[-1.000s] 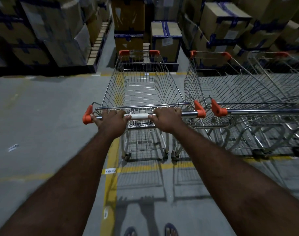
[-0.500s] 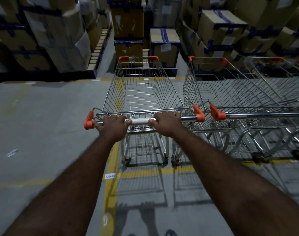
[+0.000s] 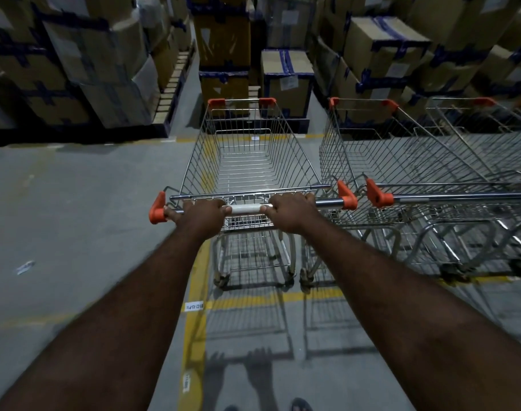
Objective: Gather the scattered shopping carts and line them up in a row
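Boxes: taped cardboard cartons (image 3: 84, 69) stacked high across the top of the frame.
Pallet: wooden pallet (image 3: 170, 93) under the upper-left stack.
Floor: grey concrete floor (image 3: 75, 203).
Lines: yellow stripe (image 3: 195, 336) up the lower centre, crossed by another.
Label: white sticker (image 3: 194, 306) at the crossing.
Scrap: paper scrap (image 3: 25, 267) near the left edge.

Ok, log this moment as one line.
left hand: grips cart handle | right hand: grips cart handle | held cart: beside parked cart, handles about level | ahead: stacked boxes
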